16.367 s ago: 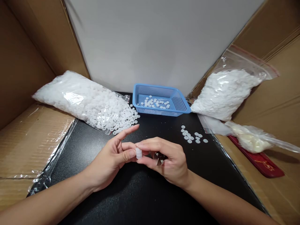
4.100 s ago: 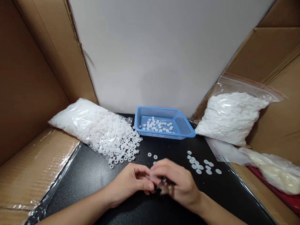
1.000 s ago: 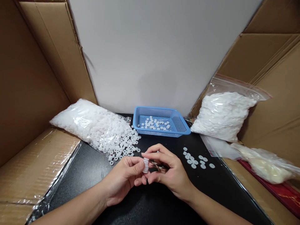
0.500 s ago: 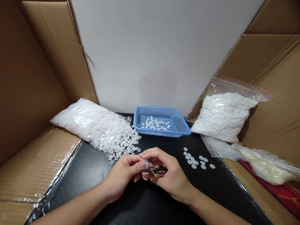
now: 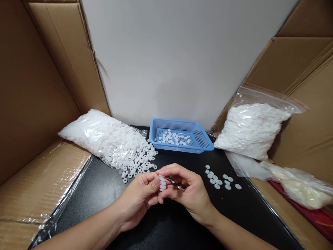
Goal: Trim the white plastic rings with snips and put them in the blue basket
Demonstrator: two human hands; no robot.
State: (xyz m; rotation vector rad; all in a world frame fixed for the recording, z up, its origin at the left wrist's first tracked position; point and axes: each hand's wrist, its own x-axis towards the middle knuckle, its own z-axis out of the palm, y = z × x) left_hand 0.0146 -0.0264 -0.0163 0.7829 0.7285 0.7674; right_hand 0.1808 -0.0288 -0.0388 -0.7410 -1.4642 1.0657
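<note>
Between the thumb and fingers of my left hand (image 5: pixel 142 192) is a short stack of white plastic rings (image 5: pixel 162 183), standing with their edges toward me. My right hand (image 5: pixel 188 191) is closed around a small shiny metal tool (image 5: pixel 177 184), whose narrow end points at the stack; its exact kind is hard to make out. The right fingertips also touch the top and bottom of the stack. Loose white rings (image 5: pixel 140 159) spill from a clear bag (image 5: pixel 96 130) to the left of my hands. Several flat white discs (image 5: pixel 217 180) lie on the table to the right.
A blue perforated basket (image 5: pixel 208 144) stands behind my hands, with small white pieces in it. At the right are a bag of white pieces (image 5: pixel 255 128) and a bag of yellowish material (image 5: pixel 293 187). Cardboard walls (image 5: pixel 52 52) flank the black table (image 5: pixel 91 205).
The metal tool has turned in my right hand, so its flat blade no longer shows below the stack. The ring stack is now more visible. The view has shifted slightly.
</note>
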